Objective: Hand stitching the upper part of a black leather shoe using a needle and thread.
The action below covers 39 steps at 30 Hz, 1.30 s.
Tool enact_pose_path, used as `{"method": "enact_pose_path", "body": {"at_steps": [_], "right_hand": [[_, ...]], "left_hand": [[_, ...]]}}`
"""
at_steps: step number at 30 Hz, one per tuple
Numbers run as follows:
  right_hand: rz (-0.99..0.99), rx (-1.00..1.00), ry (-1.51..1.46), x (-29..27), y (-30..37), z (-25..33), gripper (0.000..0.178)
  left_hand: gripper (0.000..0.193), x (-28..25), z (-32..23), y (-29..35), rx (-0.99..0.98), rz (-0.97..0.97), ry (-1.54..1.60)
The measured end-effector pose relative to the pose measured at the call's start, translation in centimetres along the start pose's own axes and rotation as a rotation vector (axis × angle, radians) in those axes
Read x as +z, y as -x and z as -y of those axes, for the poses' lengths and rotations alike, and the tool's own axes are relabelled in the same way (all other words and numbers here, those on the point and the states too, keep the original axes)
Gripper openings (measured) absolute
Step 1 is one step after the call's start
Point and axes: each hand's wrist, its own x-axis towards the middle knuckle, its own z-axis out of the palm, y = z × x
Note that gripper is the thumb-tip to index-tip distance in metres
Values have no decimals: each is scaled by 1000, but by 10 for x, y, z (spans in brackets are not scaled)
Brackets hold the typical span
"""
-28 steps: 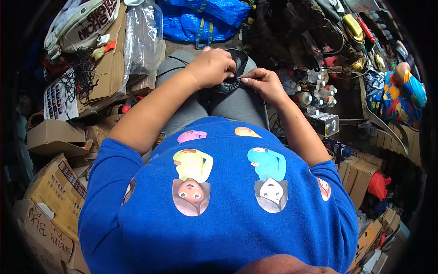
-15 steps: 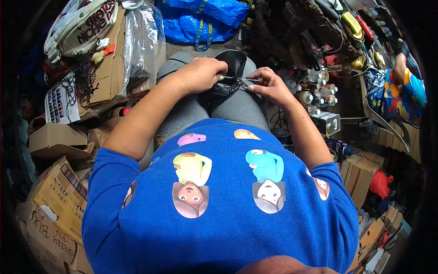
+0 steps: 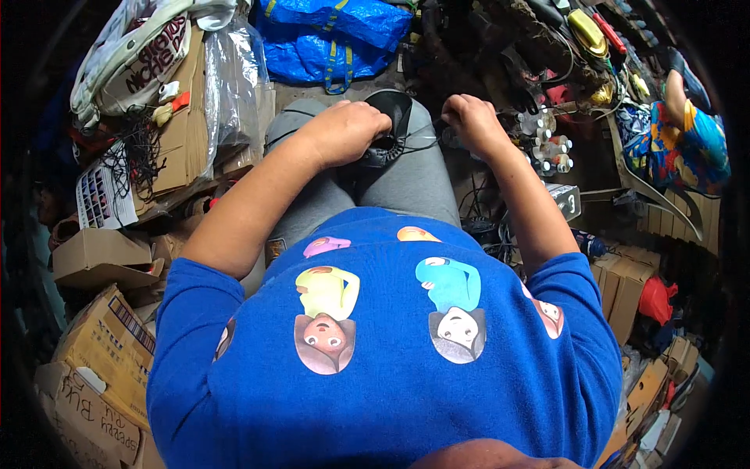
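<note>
A black shoe point(image 3: 401, 117) lies across my grey-clad lap, its opening facing up and a row of dark stitches along its near edge. My left hand point(image 3: 344, 131) is closed at the shoe's left side, its fingers curled on the edge; whether it also holds a tool is hidden. Out to the right, apart from the shoe, my right hand point(image 3: 473, 125) is pinched closed. A black thread point(image 3: 422, 147) runs from the stitched edge toward this hand, which appears to grip its end.
Ahead on the floor lies a blue bag point(image 3: 328, 39). Cardboard boxes point(image 3: 101, 258) and a plastic-wrapped sheet point(image 3: 232, 78) are stacked at left. To the right stand several small bottles point(image 3: 551, 148) and a metal tin point(image 3: 564, 202). Another person's arm point(image 3: 675, 98) shows at far right.
My right hand has moved away from the shoe, up and to the right, drawing the thread out. The thin metal needle-like tool seen between the hands no longer shows. My left hand stays at the shoe.
</note>
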Motion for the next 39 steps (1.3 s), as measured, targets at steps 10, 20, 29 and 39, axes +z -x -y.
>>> {"method": "enact_pose_path", "body": {"at_steps": [10, 20, 29, 39], "right_hand": [[210, -382, 278, 3, -5, 59, 5], [152, -133, 212, -15, 27, -18, 4], [-24, 33, -1540, -25, -18, 53, 24], [278, 169, -195, -31, 43, -21, 26]], "left_hand": [[11, -3, 1, 6, 15, 38, -155], [14, -39, 59, 97, -261, -69, -114], [15, -77, -11, 53, -61, -431, 1243], [12, -73, 24, 138, -351, -200, 3]]}}
